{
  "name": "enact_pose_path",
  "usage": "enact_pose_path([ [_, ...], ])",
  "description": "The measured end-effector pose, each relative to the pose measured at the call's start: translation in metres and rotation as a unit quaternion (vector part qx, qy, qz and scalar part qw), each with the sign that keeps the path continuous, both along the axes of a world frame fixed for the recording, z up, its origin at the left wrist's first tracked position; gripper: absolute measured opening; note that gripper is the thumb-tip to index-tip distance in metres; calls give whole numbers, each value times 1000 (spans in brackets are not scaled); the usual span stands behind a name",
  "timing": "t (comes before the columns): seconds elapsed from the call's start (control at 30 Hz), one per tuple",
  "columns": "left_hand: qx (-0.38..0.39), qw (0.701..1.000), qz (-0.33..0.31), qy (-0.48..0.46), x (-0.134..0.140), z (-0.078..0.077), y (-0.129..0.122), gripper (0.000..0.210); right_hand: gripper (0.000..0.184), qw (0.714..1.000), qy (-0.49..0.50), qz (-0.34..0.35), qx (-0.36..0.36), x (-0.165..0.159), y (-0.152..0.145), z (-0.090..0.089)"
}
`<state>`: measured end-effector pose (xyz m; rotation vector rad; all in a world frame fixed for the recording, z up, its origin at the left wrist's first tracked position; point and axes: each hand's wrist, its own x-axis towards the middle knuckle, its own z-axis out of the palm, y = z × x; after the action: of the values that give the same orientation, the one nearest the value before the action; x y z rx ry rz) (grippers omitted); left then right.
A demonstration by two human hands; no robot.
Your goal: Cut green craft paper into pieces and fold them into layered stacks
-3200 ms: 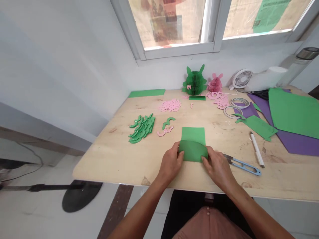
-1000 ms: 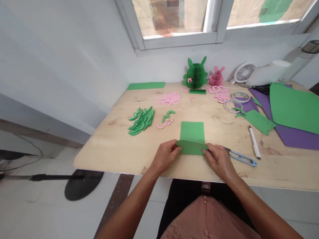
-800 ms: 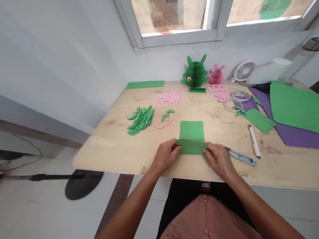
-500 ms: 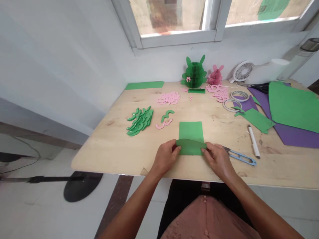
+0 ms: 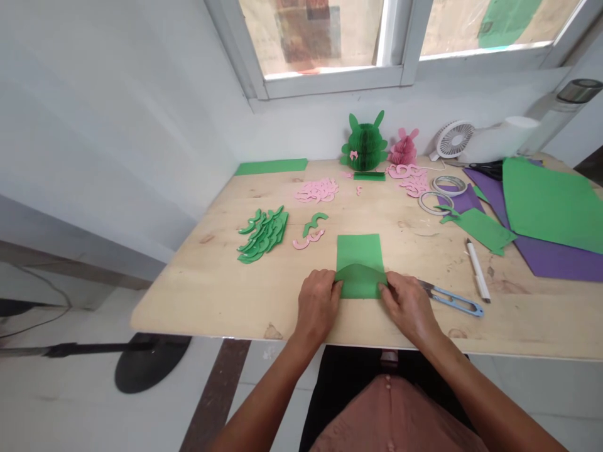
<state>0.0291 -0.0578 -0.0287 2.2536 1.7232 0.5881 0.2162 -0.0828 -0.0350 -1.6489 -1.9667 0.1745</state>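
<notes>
A sheet of green paper (image 5: 358,248) lies on the wooden table in front of me, its near part bent over in a raised curve. My left hand (image 5: 319,300) pinches the left end of the curved part. At the right end my right hand (image 5: 409,302) pinches the same paper between thumb and fingers. Just beyond my right hand lies a pair of blue thread snips (image 5: 455,301), its blades partly behind the hand. Left of the sheet are a green scalloped paper strip (image 5: 315,223) and a pink one (image 5: 308,240).
Piles of green cutouts (image 5: 264,233) and pink cutouts (image 5: 316,190) lie to the left. A white marker (image 5: 478,270), tape rolls (image 5: 436,203) and purple sheets (image 5: 560,257) are at right. A green paper figure (image 5: 365,147), pink figure (image 5: 404,147) and small fan (image 5: 453,139) stand by the wall.
The curved part of the green paper bulges up more in its middle. My hands have shifted slightly and still grip its ends. The whole view has tilted a little.
</notes>
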Motion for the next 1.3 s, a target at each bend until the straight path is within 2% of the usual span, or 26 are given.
enact_pose_path([
  [0.27, 16, 999, -6, 34, 1, -3, 1, 14, 16, 1000, 10, -5, 6, -1, -2, -4],
  [0.43, 27, 998, -12, 56, 2, -4, 2, 12, 48, 998, 41, 2, 41, -2, -3, -10],
  [0.57, 35, 997, -17, 61, 1, -4, 4, 11, 59, 997, 34, 6, 65, -1, -4, -11],
  [0.67, 37, 997, -22, 67, 0, -4, 5, 12, 55, 998, 7, 18, 66, -1, -7, -8],
  [0.83, 40, 996, -31, 74, 0, -1, 7, 13, 41, 991, -100, -5, 90, -3, -12, 1],
  [0.9, 38, 996, -36, 79, 0, 0, 7, 13, 36, 987, -129, 9, 98, -6, -13, 3],
  [1.03, 30, 995, -40, 82, 0, 1, 8, 13, 30, 983, -155, 57, 81, -11, -12, 2],
  [1.3, 13, 994, -43, 99, 0, 4, 9, 14, 28, 983, -158, 51, 73, -13, -10, -4],
])
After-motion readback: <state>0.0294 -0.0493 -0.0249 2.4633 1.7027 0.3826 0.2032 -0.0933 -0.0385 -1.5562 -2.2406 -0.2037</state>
